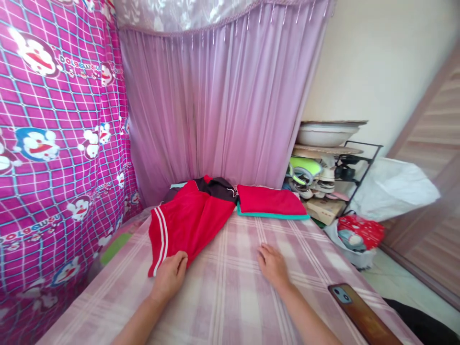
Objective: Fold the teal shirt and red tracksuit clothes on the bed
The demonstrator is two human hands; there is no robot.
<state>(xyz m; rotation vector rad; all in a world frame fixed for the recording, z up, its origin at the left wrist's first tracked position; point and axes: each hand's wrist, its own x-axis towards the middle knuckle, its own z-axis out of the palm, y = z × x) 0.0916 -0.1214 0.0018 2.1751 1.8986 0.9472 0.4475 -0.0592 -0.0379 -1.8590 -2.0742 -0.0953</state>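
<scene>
A red garment (196, 215) with two white stripes along its ribbed edge lies spread on the checked cloth. My left hand (170, 273) pinches its near edge beside the striped band, thumb and fingers closed. Farther back, a dark garment (221, 188) adjoins the red one; where they overlap is unclear. Just right of these lies a neat folded stack, with a red folded cloth (271, 200) on top and a teal layer (275, 216) showing beneath. My right hand (272, 266) rests on the checked cloth with loosely bent fingers, holding nothing, apart from the garments.
The checked cloth (230, 297) covers the surface. A phone (362, 314) lies at the right edge. Beyond stand a shoe rack (362, 179) topped by a white basin (325, 134), and bags (361, 235) on the floor. Purple curtain (223, 105) hangs behind, pink printed fabric (64, 110) left.
</scene>
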